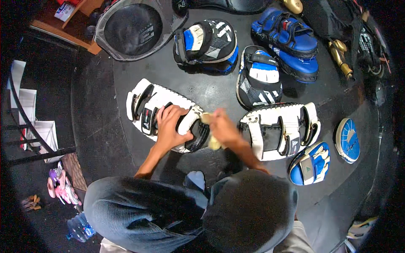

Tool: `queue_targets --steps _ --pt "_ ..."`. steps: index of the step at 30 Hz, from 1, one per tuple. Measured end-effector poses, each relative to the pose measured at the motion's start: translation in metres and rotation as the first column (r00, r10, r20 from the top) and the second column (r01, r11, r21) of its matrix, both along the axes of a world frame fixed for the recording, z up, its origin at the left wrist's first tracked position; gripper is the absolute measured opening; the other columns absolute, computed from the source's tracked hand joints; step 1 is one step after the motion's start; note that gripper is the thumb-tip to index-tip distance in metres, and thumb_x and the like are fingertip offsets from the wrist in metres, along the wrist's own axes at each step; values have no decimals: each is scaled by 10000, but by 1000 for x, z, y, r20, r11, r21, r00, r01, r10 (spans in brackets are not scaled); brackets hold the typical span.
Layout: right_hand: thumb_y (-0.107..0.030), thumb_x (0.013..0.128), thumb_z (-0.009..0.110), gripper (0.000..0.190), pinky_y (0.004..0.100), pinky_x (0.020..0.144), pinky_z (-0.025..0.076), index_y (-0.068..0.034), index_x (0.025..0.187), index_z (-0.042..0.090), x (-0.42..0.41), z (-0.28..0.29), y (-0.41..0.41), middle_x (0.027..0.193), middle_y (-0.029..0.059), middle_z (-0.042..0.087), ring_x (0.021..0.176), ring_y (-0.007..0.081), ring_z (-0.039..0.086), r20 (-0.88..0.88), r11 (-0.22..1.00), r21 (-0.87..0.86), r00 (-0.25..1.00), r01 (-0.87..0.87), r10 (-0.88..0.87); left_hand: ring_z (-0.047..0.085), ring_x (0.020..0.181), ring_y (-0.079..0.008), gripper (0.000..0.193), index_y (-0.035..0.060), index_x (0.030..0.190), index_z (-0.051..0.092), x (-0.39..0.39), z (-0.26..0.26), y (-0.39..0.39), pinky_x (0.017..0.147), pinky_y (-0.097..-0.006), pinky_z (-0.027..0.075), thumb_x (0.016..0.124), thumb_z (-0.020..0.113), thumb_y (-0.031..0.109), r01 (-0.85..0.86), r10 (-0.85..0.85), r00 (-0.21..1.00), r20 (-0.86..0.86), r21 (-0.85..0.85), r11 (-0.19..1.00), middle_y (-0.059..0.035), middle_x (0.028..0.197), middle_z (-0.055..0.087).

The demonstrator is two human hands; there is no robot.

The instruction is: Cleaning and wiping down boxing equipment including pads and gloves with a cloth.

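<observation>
A white and black strapped kick pad (167, 91) lies on the black mat in front of me. My left hand (171, 126) grips its padded white handle near the right end, thumb on one side and fingers on the other. My right hand (224, 126), blurred, is closed on a yellowish cloth (215, 142) at the pad's right end. Part of the cloth hangs below the hand. A second white and black kick pad (265, 151) lies to the right of my right forearm.
Beyond are black, white and blue focus mitts (221, 41) (261, 85), stacked blue pads (294, 47) and a large black pad (133, 28). Blue and white mitts (308, 167) (348, 140) lie at the right. A wooden shelf (63, 31) stands upper left, a plastic bottle (80, 227) lower left.
</observation>
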State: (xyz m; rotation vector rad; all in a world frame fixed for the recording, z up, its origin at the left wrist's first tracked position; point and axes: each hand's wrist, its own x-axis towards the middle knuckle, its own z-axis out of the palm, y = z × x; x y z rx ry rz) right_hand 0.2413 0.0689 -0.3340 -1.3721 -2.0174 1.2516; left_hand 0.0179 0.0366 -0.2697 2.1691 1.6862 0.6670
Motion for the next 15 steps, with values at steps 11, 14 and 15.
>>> queue_targets --steps 11,14,15 --pt "-18 909 530 319 436 849 498 -33 1179 700 15 50 44 1041 237 582 937 398 612 51 980 162 993 -115 108 465 1277 -365 641 28 1170 631 -3 11 -13 1173 -596 185 570 808 171 -57 55 998 -30 -68 996 -141 1259 538" --pt "-35 925 536 323 432 853 500 -39 1206 695 6 53 42 1051 217 583 933 399 622 8 979 166 993 -117 118 485 1333 -317 598 37 1199 635 -10 21 -30 1210 -604 124 614 763 34 84 -54 989 135 -233 969 -85 1271 611" --pt "-35 925 536 323 432 853 500 -39 1206 695 3 57 39 1051 217 583 933 399 622 11 980 153 992 -128 128 470 1352 -329 607 36 1218 640 -16 24 -38 1216 -612 110 618 732 58 143 -125 989 83 -264 954 -84 1302 598"
